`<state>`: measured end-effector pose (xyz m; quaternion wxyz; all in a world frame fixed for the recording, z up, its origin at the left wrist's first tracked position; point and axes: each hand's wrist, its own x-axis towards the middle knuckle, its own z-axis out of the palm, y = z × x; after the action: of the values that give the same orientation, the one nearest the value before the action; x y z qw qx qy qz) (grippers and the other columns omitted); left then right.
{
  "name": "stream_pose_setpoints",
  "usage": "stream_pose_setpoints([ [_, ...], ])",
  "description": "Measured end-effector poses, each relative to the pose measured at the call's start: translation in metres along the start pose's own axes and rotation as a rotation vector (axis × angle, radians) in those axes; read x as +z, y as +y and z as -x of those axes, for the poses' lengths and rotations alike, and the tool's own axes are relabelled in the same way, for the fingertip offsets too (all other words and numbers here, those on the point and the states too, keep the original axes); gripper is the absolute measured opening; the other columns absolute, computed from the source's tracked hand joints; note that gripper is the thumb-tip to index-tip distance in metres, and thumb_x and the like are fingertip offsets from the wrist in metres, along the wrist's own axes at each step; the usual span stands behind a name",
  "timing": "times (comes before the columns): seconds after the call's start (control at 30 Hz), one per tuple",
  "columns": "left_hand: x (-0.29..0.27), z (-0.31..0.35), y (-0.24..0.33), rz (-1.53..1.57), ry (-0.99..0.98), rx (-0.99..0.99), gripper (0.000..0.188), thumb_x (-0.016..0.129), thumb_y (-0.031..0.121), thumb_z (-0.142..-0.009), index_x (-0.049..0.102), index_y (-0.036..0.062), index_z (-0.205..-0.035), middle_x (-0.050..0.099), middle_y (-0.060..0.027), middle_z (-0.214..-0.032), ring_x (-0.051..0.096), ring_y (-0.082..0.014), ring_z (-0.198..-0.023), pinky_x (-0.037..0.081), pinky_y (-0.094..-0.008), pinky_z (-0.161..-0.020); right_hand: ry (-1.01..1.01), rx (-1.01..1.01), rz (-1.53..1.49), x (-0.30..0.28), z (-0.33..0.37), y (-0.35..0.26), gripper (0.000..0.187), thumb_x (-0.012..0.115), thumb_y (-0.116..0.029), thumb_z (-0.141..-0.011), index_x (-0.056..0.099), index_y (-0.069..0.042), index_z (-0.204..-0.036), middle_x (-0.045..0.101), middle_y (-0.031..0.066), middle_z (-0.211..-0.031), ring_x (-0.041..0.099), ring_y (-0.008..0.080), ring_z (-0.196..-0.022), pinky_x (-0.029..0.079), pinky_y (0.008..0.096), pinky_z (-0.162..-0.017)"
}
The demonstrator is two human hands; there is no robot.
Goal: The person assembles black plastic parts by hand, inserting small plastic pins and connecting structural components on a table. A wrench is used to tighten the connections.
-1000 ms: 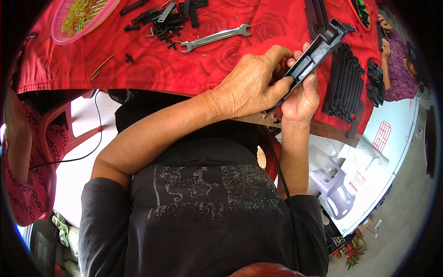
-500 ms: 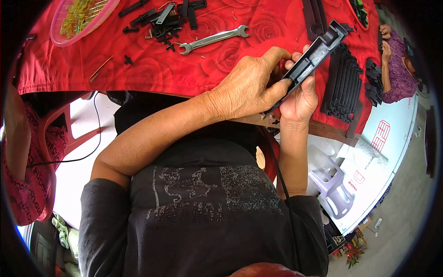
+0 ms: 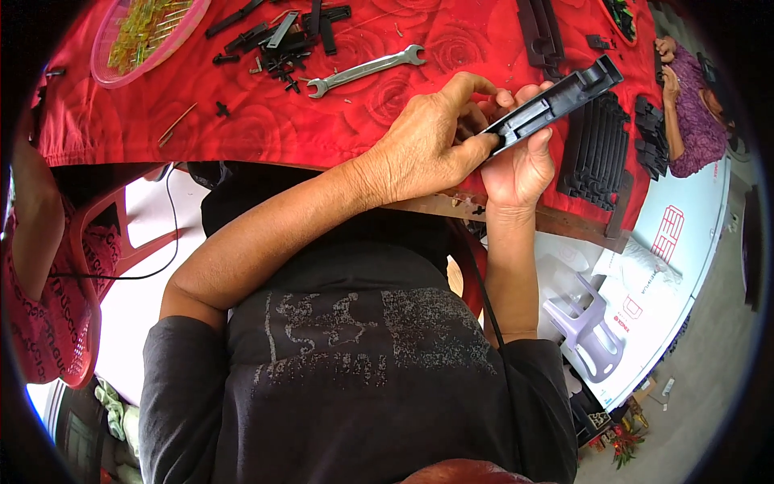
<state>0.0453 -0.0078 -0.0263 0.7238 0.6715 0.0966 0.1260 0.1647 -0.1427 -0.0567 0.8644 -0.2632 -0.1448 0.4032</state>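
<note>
Both hands hold a long black plastic trough-shaped part (image 3: 564,101) over the table's front edge, its hollow side facing up and its far end pointing up to the right. My right hand (image 3: 520,173) cradles it from below, the thumb along the near side and fingertips showing at the far side. My left hand (image 3: 439,141) is closed at the lower end, with its thumb pressed into the hollow. Whether a small piece sits under that thumb is hidden. Just right of the part lies a row of similar black plastic strips (image 3: 597,153) on the red tablecloth (image 3: 290,129).
An open-end wrench (image 3: 367,71) lies mid-table beside a pile of small black parts (image 3: 282,48). A pink basket (image 3: 105,77) of yellowish pieces stands far left. More black strips (image 3: 538,32) lie at the back. Other people (image 3: 697,113) sit right and left; a purple stool (image 3: 592,339) stands right.
The black plastic part has swung to a flatter slant, its far end moving right and slightly down. Both hands keep hold of it, my left thumb still at its lower end.
</note>
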Motion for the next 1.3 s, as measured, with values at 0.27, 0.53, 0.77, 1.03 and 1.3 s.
stream_pose_setpoints([
  [0.27, 0.008, -0.001, -0.004, -0.010, 0.063, -0.019, 0.027, 0.065, 0.007, -0.091, 0.055, -0.0035, -0.114, 0.069, -0.0122, -0.089, 0.067, -0.0151, -0.084, 0.054, -0.0302, -0.073, 0.050, 0.016, 0.020, 0.002, 0.000, 0.000, 0.048, 0.075, -0.020, -0.086, 0.059, -0.012, -0.131, 0.059, 0.0087, -0.133, 0.051, 0.0306, -0.128, 0.042, 0.0518, -0.110],
  [0.53, 0.008, -0.006, 0.003, -0.053, 0.030, -0.100, 0.021, 0.067, 0.012, -0.090, 0.062, -0.0045, -0.101, 0.067, -0.0090, -0.080, 0.063, -0.0103, -0.076, 0.053, -0.0288, -0.067, -0.024, 0.038, 0.031, 0.001, 0.001, -0.003, 0.049, 0.076, -0.023, -0.086, 0.059, -0.007, -0.130, 0.061, 0.0082, -0.130, 0.049, 0.0318, -0.129, 0.039, 0.0516, -0.111],
  [0.77, 0.007, -0.002, 0.000, -0.040, 0.015, -0.054, 0.019, 0.066, 0.011, -0.091, 0.062, -0.0034, -0.103, 0.066, -0.0083, -0.081, 0.062, -0.0092, -0.077, 0.052, -0.0284, -0.068, -0.083, 0.055, 0.079, 0.000, 0.001, -0.001, 0.051, 0.076, -0.025, -0.085, 0.060, -0.004, -0.129, 0.060, 0.0076, -0.130, 0.049, 0.0310, -0.129, 0.040, 0.0507, -0.110],
  [1.03, 0.005, -0.002, -0.004, -0.024, -0.013, -0.010, 0.018, 0.066, 0.009, -0.092, 0.062, -0.0036, -0.104, 0.065, -0.0069, -0.082, 0.058, -0.0080, -0.079, 0.051, -0.0283, -0.072, -0.083, 0.036, 0.108, 0.002, 0.000, 0.000, 0.047, 0.078, -0.028, -0.084, 0.065, -0.007, -0.124, 0.060, 0.0050, -0.127, 0.046, 0.0299, -0.130, 0.036, 0.0502, -0.112],
  [1.3, 0.002, -0.002, -0.009, 0.054, -0.099, -0.035, 0.023, 0.063, 0.013, -0.096, 0.060, -0.0036, -0.112, 0.061, -0.0041, -0.093, 0.056, -0.0080, -0.089, 0.050, -0.0279, -0.078, -0.096, 0.034, 0.051, 0.000, 0.001, 0.001, 0.044, 0.078, -0.027, -0.084, 0.066, -0.008, -0.122, 0.060, 0.0056, -0.126, 0.047, 0.0301, -0.129, 0.033, 0.0512, -0.114],
])
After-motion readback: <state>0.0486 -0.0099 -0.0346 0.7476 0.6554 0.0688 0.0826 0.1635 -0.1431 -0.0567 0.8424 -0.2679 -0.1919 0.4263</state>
